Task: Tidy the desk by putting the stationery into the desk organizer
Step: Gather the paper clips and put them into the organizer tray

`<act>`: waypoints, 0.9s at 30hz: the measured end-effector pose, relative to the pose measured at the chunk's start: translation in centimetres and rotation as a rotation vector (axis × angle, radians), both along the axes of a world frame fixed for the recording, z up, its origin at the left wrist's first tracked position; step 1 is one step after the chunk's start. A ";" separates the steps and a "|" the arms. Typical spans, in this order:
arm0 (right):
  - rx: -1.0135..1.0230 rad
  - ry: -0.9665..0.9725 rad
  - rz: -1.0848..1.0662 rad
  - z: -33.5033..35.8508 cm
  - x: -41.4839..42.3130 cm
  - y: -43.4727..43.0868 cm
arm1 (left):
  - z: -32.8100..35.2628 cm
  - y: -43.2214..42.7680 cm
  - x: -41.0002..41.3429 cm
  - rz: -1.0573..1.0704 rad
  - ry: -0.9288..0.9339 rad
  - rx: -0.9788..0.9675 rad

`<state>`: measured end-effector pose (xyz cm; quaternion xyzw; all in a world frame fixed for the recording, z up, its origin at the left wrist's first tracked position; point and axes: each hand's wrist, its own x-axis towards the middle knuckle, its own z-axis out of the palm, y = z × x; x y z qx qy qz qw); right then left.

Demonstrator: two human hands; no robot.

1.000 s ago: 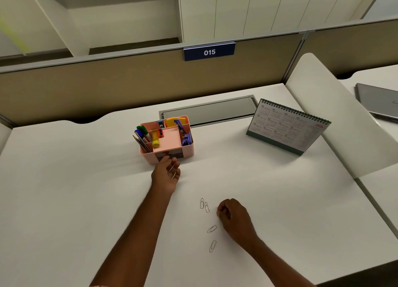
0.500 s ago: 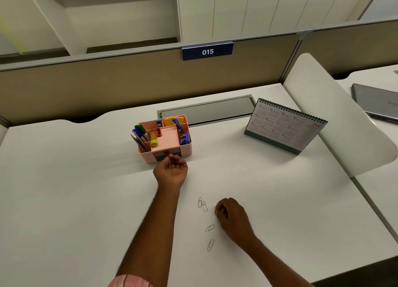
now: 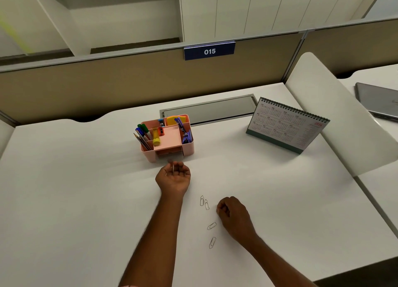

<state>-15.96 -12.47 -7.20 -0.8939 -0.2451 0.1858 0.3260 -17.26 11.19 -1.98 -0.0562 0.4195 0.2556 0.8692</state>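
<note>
Your left hand lies just above the desk with the palm turned up. Its fingers are curled around the gathered clips, a few thin wire pieces held loosely. The hand is just in front of the pink desk organizer, near it but not touching it.

Your right hand rests nearer to you with the fingers folded under. I cannot tell if a clip is inside it, because the view there is too small. Beside it four loose paper clips lie on the desk: two side by side, and two more closer to you. The organizer already carries pens and other small items.

I judge that the step in hand is to deliver the gathered clips. For the next move, lift the left hand over the front wall and tip it slowly above the shallow middle tray, because such light wire slips easily between the fingers. After that the four loose paper clips are left to collect. They lie flat on a smooth top, so slide each one a little before you pinch it.
</note>
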 end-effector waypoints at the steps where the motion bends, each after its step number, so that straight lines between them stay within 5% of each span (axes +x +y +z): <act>1: 0.002 0.000 0.000 0.0 0.0 0.0 | -0.1 -0.2 -0.2 0.004 0.002 -0.002; 27: 0.005 -0.022 0.016 -0.4 -1.1 -0.9 | -1.1 -1.6 -2.6 -0.054 0.038 0.023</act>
